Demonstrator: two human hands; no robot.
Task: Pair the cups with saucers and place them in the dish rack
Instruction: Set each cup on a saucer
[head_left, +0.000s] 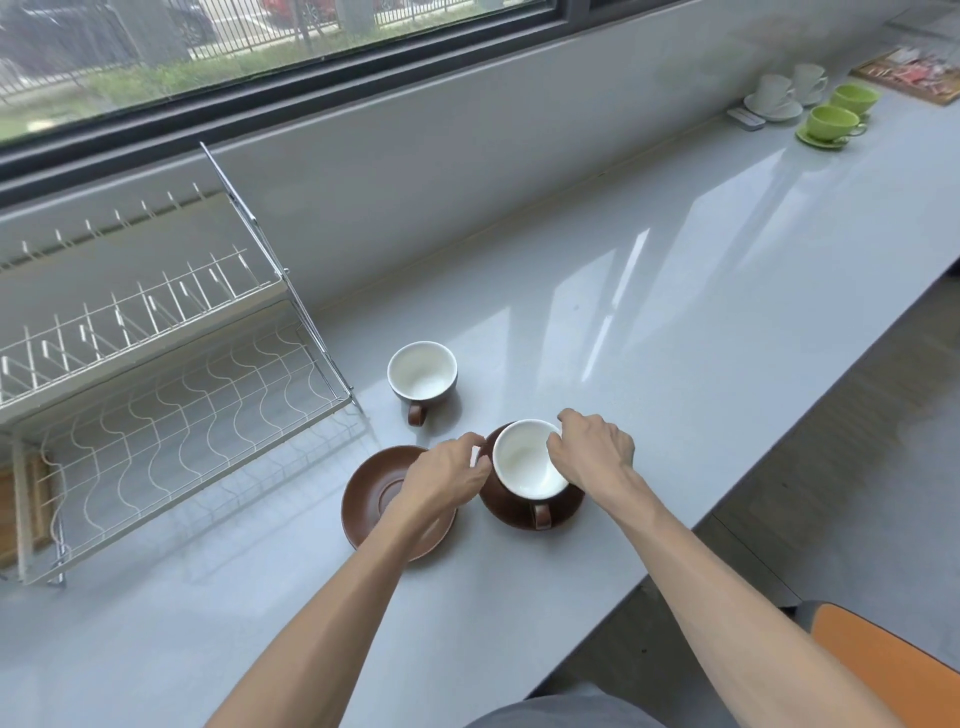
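A brown cup with a white inside (524, 462) stands on a brown saucer (511, 512), handle toward me. My right hand (595, 449) pinches the cup's right rim with its fingertips. My left hand (447, 475) is curled against the left edge of that saucer, and it hovers over a second, empty brown saucer (369, 499) just to the left. Another brown cup (422, 371) stands alone on the counter behind them. The white wire dish rack (171, 431) is at the left with nothing in it.
Two green cups on saucers (834, 122) and two white cups (776, 93) stand far right by the wall, next to a small remote (745, 118). The counter's front edge runs diagonally on the right. An orange chair (883, 670) is below it.
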